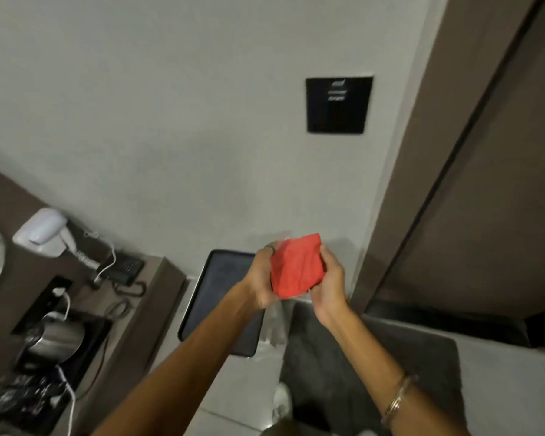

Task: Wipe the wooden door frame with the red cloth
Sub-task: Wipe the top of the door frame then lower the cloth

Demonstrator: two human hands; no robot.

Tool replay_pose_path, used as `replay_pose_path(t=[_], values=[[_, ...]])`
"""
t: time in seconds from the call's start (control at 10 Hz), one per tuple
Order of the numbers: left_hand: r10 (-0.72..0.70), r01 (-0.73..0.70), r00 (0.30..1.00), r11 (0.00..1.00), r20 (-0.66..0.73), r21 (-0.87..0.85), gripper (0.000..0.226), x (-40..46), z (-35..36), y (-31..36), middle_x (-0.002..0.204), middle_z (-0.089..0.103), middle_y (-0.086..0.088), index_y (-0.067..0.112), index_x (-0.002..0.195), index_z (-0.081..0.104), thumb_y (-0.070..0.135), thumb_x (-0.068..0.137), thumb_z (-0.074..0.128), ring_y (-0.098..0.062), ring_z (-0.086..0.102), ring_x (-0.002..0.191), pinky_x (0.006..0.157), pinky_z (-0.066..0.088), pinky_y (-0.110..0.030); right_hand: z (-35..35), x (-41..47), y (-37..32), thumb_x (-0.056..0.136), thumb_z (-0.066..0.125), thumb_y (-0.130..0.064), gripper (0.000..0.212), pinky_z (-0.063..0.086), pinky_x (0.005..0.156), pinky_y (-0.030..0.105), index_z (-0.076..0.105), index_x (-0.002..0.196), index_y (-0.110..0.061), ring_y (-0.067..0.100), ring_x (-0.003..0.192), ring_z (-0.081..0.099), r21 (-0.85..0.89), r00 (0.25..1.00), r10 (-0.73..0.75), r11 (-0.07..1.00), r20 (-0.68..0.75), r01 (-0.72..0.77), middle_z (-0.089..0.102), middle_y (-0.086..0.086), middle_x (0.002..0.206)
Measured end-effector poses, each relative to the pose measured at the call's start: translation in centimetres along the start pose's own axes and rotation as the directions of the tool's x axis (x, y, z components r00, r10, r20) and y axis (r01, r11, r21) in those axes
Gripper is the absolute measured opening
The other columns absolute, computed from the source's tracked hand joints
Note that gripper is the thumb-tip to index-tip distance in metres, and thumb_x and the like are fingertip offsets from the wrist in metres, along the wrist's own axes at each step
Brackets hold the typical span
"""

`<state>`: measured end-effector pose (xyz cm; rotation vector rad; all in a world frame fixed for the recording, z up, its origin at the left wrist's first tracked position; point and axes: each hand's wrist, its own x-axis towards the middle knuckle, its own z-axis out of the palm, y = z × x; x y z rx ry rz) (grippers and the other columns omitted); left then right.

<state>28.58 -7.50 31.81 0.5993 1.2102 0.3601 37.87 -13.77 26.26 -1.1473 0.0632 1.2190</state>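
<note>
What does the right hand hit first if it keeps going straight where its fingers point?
Probably the pale wall. The right hand, holding the red cloth with the left hand, points up and away at it, left of the wooden door frame. Depth is unclear.

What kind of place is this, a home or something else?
Most likely a hotel room: a wall-mounted hair dryer, a corded phone and a kettle on a tray, all at one counter beside the door frame.

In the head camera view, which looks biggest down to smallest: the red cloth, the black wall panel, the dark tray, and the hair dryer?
As they appear:
1. dark tray, partly hidden by an arm
2. black wall panel and red cloth, too alike to rank; the cloth is folded and nearer the camera
3. hair dryer
</note>
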Motion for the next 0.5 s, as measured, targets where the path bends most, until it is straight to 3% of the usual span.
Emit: replay_pose_path(t=[0.1, 0.2, 0.3, 0.4, 0.5], values=[[-0.065, 0.069, 0.997, 0.994, -0.049, 0.089, 0.039, 2.9, -5.3, -1.6, 0.134, 0.072, -0.017, 0.015, 0.137, 0.065, 0.034, 0.106, 0.049, -0.034, 0.069, 0.116, 0.093, 0.059, -0.047, 0.5, 2.2, 4.9, 0.101, 0.060, -0.034, 0.023, 0.062, 0.078, 0.035, 0.074, 0.111, -0.018, 0.018, 0.093, 0.077, -0.274, 0.991, 0.120, 0.953, -0.060, -0.132, 0.080, 0.005, 0.110], [-0.088, 0.139, 0.981, 0.942, -0.176, 0.304, 0.036, 8.9, -13.5, -3.6, 0.112, 0.075, -0.012, 0.013, 0.136, 0.065, 0.020, 0.101, 0.059, -0.030, 0.071, 0.100, 0.084, 0.059, -0.042, 1.8, 6.5, 11.8, 0.097, 0.064, -0.004, 0.029, 0.056, 0.102, 0.050, 0.068, 0.126, -0.004, 0.032, 0.111, 0.071, -0.505, 0.941, 0.289, 0.794, -0.176, -0.338, 0.072, 0.020, 0.129], [-0.083, 0.167, 0.971, 0.904, -0.224, 0.393, 0.025, 13.7, -18.4, -4.6, 0.111, 0.073, -0.011, 0.016, 0.122, 0.069, 0.012, 0.100, 0.059, -0.024, 0.066, 0.093, 0.082, 0.055, -0.038, 3.1, 9.4, 15.9, 0.096, 0.064, 0.002, 0.027, 0.056, 0.101, 0.050, 0.067, 0.123, 0.001, 0.037, 0.115, 0.071, -0.538, 0.916, 0.343, 0.742, -0.210, -0.401, 0.070, 0.025, 0.130], [-0.029, 0.153, 0.967, 0.859, -0.252, 0.489, 0.017, 20.2, -24.3, -6.0, 0.130, 0.070, -0.017, 0.017, 0.113, 0.068, 0.009, 0.101, 0.059, -0.024, 0.063, 0.100, 0.092, 0.051, -0.038, 4.8, 13.9, 21.7, 0.093, 0.068, 0.003, 0.024, 0.059, 0.092, 0.041, 0.071, 0.117, 0.002, 0.033, 0.110, 0.072, -0.579, 0.908, 0.317, 0.700, -0.273, -0.419, 0.072, 0.023, 0.126], [0.046, 0.106, 0.960, 0.853, -0.276, 0.512, 0.028, 23.2, -27.0, -6.4, 0.133, 0.069, -0.020, 0.008, 0.127, 0.067, 0.006, 0.101, 0.059, -0.025, 0.065, 0.102, 0.089, 0.052, -0.034, 5.9, 16.5, 24.5, 0.092, 0.068, 0.001, 0.022, 0.060, 0.094, 0.043, 0.075, 0.112, -0.002, 0.034, 0.113, 0.073, -0.612, 0.915, 0.284, 0.681, -0.288, -0.404, 0.075, 0.021, 0.121]])
